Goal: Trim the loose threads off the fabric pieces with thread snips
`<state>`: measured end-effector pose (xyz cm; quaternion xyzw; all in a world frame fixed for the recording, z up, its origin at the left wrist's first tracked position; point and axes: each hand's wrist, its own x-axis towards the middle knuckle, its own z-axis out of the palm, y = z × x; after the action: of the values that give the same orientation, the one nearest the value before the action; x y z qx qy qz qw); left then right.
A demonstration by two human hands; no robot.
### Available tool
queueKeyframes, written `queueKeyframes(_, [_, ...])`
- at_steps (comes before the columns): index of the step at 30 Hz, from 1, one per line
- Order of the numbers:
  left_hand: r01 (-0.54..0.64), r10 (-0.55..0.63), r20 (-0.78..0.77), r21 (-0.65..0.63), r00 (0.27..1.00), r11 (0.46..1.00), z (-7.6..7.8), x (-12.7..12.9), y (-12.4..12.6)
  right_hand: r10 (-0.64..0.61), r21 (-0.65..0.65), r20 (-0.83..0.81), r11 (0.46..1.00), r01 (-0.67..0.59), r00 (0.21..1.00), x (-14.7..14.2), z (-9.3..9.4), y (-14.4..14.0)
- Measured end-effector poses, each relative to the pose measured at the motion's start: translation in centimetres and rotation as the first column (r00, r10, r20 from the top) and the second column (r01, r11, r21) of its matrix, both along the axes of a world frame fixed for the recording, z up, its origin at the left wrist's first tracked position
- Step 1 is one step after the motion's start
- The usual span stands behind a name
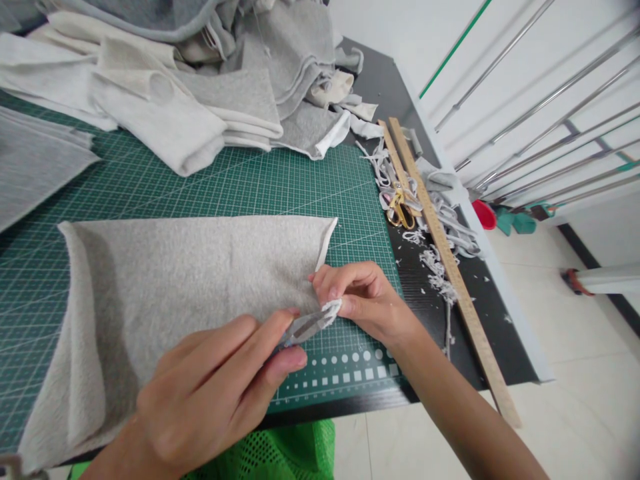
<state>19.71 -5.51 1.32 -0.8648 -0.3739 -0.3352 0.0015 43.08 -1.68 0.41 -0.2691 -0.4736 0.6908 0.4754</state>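
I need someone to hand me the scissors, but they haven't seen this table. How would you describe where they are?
Start at the green gridded cutting mat and go to the black strip of table along its right edge. There two long wooden rulers lie amid grey fabric trimmings. The small gold-handled scissors lie against the rulers, the only shiny yellow metal among the pale scraps.

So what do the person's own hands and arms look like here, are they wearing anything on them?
Both are bare. The left hand and the right hand have no gloves, and no rings, watch or bracelet show. The right forearm is uncovered along all that is in view, with no sleeve. Fingernails are short and unpainted. The left wrist runs out of the picture.
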Motion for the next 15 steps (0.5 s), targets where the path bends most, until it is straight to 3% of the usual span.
queueKeyframes(15, [-0.048,0.048,0.029,0.010,0.998,0.999,0.48,0.27,-0.05,-0.009,-0.006,0.012,1.000,0.009,1.000,0.06,-0.06,-0.06])
